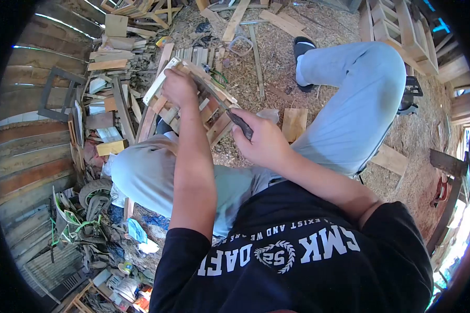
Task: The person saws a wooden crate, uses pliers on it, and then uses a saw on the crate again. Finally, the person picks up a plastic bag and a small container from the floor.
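My left hand (180, 87) is closed round the pale top edge of a small wooden frame (155, 89), which is tilted over my left knee area. In my right hand (263, 140) is the dark handle (240, 125) of a long, narrow-bladed hand tool. Its blade (210, 89) runs up and left along the frame's right-hand side, towards my left hand. The blade's edge is too small to show whether it is a file or a knife. Both forearms reach forward above my legs.
Wood offcuts (112, 57) are piled along the plank wall at left. A flat board (295, 124) lies on the shavings-covered floor between my legs. A clear plastic container (240, 46) sits farther ahead. Wooden crates (397, 34) stand at upper right, and tangled clutter (81, 219) lies at lower left.
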A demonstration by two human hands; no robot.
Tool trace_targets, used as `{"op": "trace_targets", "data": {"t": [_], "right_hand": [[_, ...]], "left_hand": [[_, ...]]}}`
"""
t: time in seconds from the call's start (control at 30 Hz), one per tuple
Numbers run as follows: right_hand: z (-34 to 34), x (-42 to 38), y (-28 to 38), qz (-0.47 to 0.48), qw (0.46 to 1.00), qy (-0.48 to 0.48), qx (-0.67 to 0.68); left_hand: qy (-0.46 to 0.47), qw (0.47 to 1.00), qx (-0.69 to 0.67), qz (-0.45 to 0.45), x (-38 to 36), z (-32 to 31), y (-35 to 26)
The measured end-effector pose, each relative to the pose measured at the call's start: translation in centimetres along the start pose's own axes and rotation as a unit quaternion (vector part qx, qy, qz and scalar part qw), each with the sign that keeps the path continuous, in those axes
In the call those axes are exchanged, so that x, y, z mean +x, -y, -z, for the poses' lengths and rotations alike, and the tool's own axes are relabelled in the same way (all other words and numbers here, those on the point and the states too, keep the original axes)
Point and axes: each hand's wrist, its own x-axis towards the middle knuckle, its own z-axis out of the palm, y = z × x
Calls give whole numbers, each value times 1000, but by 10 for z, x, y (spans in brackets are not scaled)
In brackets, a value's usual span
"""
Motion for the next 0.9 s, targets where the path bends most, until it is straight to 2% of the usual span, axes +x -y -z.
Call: {"op": "trace_targets", "data": {"t": [0.17, 0.27, 0.33, 0.57, 0.63, 0.67, 0.73, 0.77, 0.83, 0.9], "right_hand": [[-1, 20, -12, -10, 999, -5, 48], [-5, 8, -14, 51, 997, -45, 22], [-8, 20, -18, 13, 998, -23, 62], [-2, 12, -10, 0, 999, -16, 37], [2, 36, -7, -71, 995, 26, 62], [0, 28, -11, -69, 995, 25, 61], [-9, 3, -20, 72, 996, -53, -2], [-11, 11, -23, 74, 996, -53, -2], [-13, 26, -24, 10, 998, -20, 53], [-10, 24, -20, 11, 998, -24, 55]], "left_hand": [[-26, 999, 11, -22, -5, -3, -2], [-24, 1000, -3, -18, -5, -2, 0], [-21, 1000, 8, -19, -5, -2, -3], [-7, 1000, 10, -12, -7, 1, -8], [-7, 1000, 4, -12, -9, -3, -2], [-15, 1000, -3, -13, -5, -4, -2], [-6, 1000, 0, -9, -5, -1, -2], [3, 1000, 2, -3, -4, -1, -3], [-21, 1000, 3, -18, -4, -7, -3], [-31, 999, -4, -26, -8, -4, -3]]}}
